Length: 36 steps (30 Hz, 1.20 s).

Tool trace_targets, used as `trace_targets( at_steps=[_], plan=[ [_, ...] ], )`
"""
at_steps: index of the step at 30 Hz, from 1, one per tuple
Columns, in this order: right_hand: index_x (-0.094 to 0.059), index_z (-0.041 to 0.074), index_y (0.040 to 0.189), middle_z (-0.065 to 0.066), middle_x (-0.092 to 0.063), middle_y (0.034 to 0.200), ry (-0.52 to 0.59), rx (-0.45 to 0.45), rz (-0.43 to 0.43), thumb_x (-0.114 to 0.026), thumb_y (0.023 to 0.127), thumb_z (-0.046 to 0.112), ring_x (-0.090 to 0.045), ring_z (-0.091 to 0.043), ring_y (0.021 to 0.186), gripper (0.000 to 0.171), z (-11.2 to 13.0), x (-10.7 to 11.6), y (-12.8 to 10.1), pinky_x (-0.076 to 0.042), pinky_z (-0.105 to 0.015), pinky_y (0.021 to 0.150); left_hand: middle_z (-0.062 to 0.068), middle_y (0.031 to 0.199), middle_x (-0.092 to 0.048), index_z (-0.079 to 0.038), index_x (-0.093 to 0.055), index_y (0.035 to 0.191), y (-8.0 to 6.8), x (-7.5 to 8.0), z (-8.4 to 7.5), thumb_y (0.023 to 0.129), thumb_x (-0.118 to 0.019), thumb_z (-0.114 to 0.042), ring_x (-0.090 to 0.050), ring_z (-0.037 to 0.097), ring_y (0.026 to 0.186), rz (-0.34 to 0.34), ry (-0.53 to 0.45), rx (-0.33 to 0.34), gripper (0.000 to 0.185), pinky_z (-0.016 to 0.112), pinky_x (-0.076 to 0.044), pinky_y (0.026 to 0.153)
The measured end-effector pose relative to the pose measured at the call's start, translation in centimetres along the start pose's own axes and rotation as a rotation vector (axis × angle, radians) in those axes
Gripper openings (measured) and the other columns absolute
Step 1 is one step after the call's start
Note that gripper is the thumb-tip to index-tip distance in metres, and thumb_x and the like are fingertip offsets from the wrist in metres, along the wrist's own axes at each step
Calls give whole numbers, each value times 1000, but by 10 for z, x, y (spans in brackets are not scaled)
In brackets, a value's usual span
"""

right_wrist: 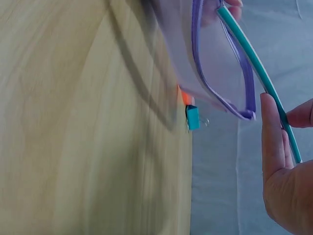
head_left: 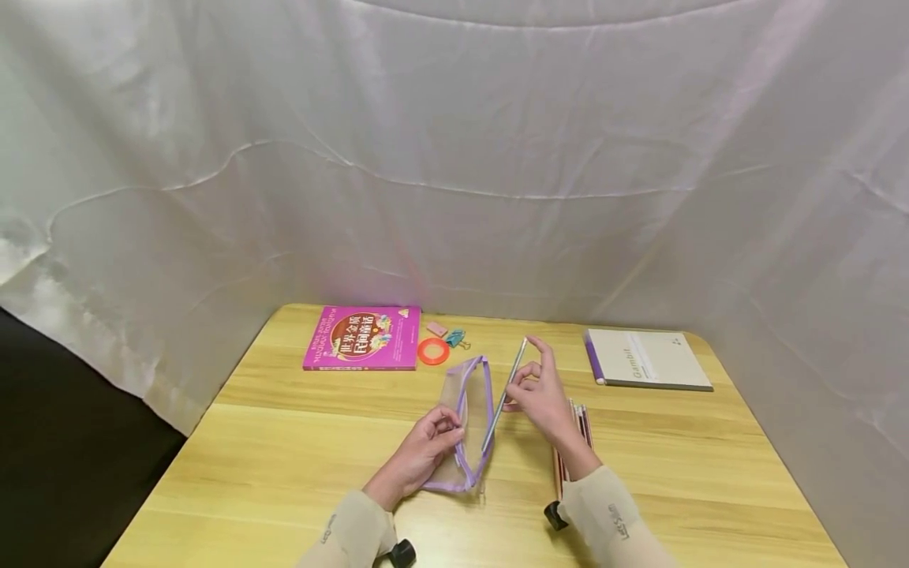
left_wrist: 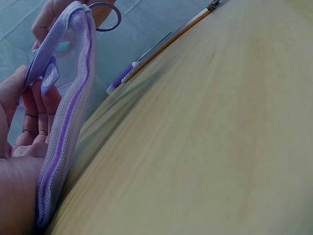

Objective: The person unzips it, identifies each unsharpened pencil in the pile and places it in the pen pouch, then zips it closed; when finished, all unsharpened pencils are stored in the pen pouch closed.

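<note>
A see-through mesh pencil case [head_left: 488, 386] with purple edging stands with its mouth open, tilted above the table. My left hand [head_left: 426, 446] pinches its near-left edge between thumb and fingers; in the left wrist view a purple tab [left_wrist: 50, 76] hangs by the fingertips. To the right, my right hand [head_left: 536, 390] pinches a slim teal strip [right_wrist: 254, 61], ruler-like though its exact kind is unclear. The strip slants, its lower end at the case's opening and its upper end by the raised index finger. Under the right forearm lie several pencils [head_left: 585, 426], partly hidden.
A pink book [head_left: 365, 339] lies at the back left. Beside it are an orange ring [head_left: 433, 352], a pink eraser-like block [head_left: 436, 329] and a teal binder clip [head_left: 457, 338]. At the back right lies a pale notebook [head_left: 649, 359] with a purple pen-like stick [head_left: 593, 359] alongside.
</note>
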State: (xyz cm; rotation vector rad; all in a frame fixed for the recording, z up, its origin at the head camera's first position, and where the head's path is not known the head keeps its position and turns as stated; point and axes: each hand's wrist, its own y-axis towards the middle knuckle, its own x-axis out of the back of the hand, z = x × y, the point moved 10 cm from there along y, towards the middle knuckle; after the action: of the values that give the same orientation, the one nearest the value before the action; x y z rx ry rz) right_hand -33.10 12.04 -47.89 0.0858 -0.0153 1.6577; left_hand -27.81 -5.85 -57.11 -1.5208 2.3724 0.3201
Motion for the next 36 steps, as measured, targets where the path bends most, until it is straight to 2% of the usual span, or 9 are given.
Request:
trace_targets(
  at_steps=[7,13,20,25,29,33,36],
  plan=[
    [-25,30,158,-11,-54,90,-17,1,-3,-60,82,-20,-63,-22,62,97,-6,-11,-3,-62,-54,65,-8,96,-61,-20,-60,107,1,0,1,102,-60,-4,-58,6,89,-4,-1,2,18,20,-53,81],
    [-26,28,158,-13,-56,94,-46,-15,23,-62,83,-19,-65,-26,64,96,-14,-25,-8,-63,-48,62,-8,96,-62,-20,-59,108,2,0,1,102,-60,-4,-59,6,89,0,-14,0,17,20,-53,82],
    [-23,21,161,-19,-57,97,-76,-18,54,-62,80,-21,-66,-25,62,99,-18,-38,-10,-63,-45,59,-8,97,-62,-19,-58,108,5,-2,0,101,-61,-4,-59,6,89,13,-13,-9,17,20,-52,81],
    [-26,16,162,-20,-60,96,-150,-15,81,-65,78,-21,-64,-24,61,100,-19,-47,-13,-62,-45,57,-5,103,-66,-19,-59,109,5,-2,0,102,-60,-4,-65,9,96,16,-3,-9,16,23,-54,86],
    [-27,18,162,-16,-58,95,-192,-25,117,-66,79,-19,-64,-19,61,99,-24,-54,-14,-62,-42,57,-3,107,-68,-19,-59,109,2,-2,-1,102,-59,-4,-69,13,101,19,1,-10,16,24,-56,88],
    [-26,19,162,-15,-58,96,-210,-52,131,-67,79,-17,-64,-17,62,99,-29,-55,-14,-62,-39,58,-3,105,-68,-15,-60,110,2,-3,-6,101,-61,-2,-69,12,99,12,37,-26,16,23,-56,87],
    [-26,20,162,-14,-59,96,-220,-68,134,-68,80,-15,-65,-18,62,99,-30,-55,-12,-62,-39,59,-1,105,-66,-6,-60,113,4,-5,-15,100,-63,-3,-65,10,96,-5,120,-64,14,23,-56,87]
  ],
)
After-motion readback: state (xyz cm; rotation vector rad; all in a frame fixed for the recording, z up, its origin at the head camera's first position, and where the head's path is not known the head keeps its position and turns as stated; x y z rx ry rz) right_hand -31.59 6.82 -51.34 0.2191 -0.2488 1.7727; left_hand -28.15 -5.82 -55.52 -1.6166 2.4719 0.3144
